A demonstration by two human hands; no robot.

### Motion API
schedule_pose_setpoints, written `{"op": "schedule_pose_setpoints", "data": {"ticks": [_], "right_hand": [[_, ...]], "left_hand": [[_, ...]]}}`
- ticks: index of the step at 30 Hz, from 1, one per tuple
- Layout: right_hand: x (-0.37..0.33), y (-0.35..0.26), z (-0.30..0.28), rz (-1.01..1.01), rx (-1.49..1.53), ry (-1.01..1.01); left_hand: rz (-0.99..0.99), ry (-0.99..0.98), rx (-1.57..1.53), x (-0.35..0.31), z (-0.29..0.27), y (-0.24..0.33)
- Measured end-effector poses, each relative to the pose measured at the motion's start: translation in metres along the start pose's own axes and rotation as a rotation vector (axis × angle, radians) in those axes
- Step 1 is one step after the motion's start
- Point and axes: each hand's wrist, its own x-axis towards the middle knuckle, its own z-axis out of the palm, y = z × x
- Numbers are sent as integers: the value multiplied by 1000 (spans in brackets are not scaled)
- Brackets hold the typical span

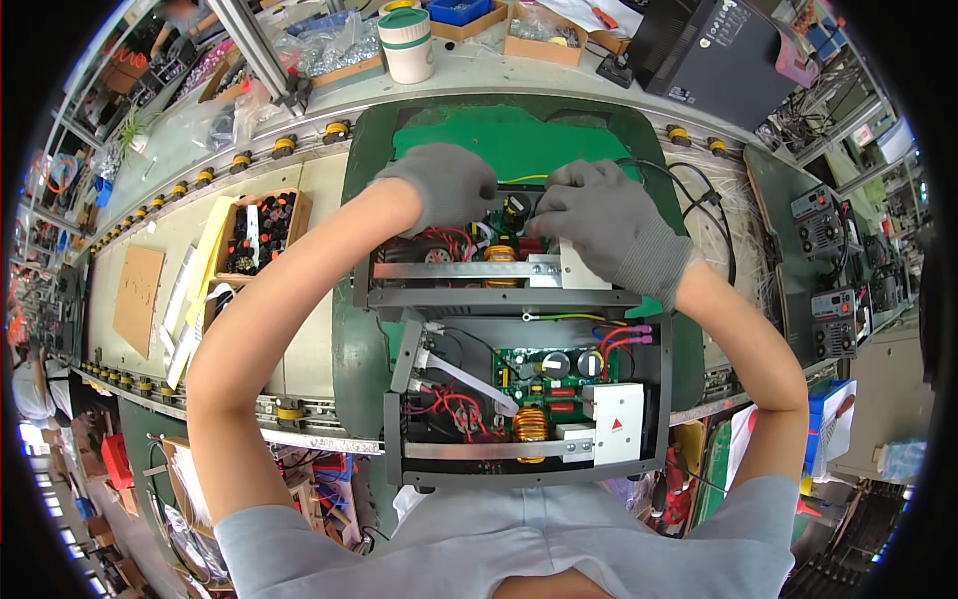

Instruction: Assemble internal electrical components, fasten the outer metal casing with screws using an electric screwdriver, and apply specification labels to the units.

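Observation:
Two open metal chassis with electronics inside stand one behind the other on a green board. My left hand, in a grey glove, reaches over the far chassis with its fingers curled closed. Opposite it, my gloved right hand bends its fingers down into the same chassis. Whatever either hand grips is hidden. Between them show a dark capacitor and a yellow wire. Closer to me, the near chassis holds a green circuit board, a copper coil and a white bracket.
Left of the board is a box of small black parts. Black cable loops at the right, before more finished-looking units. Roller rails run along the line's edges. A white-and-green canister stands on the back bench.

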Motion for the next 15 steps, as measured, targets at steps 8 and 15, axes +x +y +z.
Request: {"op": "schedule_pose_setpoints", "data": {"ticks": [8,15], "right_hand": [[-3,1,17,78,46,-103],[-42,-21,-37,158,60,358]], "left_hand": [[-50,-189,7,10,6,0],[264,143,301,5,35,1]]}}
